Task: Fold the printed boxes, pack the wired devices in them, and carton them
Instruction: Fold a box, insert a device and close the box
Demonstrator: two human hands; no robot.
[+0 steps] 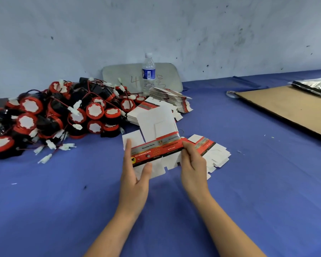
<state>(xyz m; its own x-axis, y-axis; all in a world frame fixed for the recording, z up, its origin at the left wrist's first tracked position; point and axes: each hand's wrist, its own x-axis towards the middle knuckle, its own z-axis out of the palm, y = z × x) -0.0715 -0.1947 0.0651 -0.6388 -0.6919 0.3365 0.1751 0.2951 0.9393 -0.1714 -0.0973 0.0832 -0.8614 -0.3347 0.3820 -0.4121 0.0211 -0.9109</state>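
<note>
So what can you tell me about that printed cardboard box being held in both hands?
The printed box is thin card, white inside, with a red and black printed band bearing small lettering. It is not yet folded up: white flaps stick out above and below, the tallest rising at the back. The left hand pinches its left end, the right hand grips its right end, over the blue table.

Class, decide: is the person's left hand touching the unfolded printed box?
Touching. In the head view the left hand holds the printed box, thumb on its front, fingers against its left end.
</note>
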